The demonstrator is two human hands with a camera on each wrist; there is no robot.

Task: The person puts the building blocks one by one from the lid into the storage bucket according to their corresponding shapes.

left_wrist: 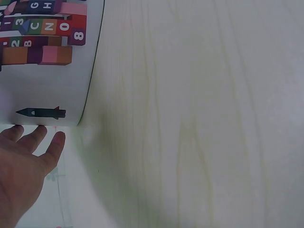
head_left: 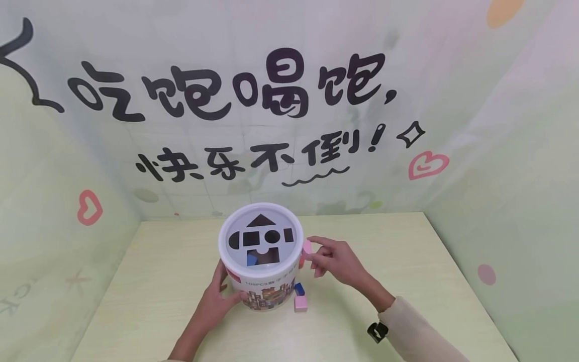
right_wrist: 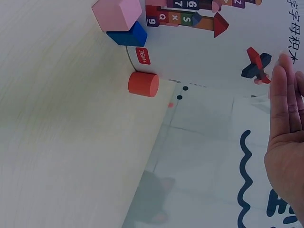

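Observation:
A white bucket (head_left: 232, 266) of building blocks stands upright on the table, its lid (head_left: 235, 221) on top with cut-out shapes. My left hand (head_left: 218, 299) holds the bucket's left side, thumb towards the front and fingers reaching round behind. Between thumb and forefinger, my right hand (head_left: 336, 259) pinches a small pink block (head_left: 307, 248) just right of the lid rim; its full shape is hidden. Through the lid's bottom opening a blue block (head_left: 252, 259) shows. Beside the bucket lie a pink cube (head_left: 300, 303), a dark blue block (head_left: 299, 289) and a red cylinder (right_wrist: 144, 84).
The pale wooden table (head_left: 158, 281) ends against a printed back wall (head_left: 253, 30) with large black lettering. Side walls flank it on the left and right. A black strap piece (head_left: 377, 332) sits at the right sleeve.

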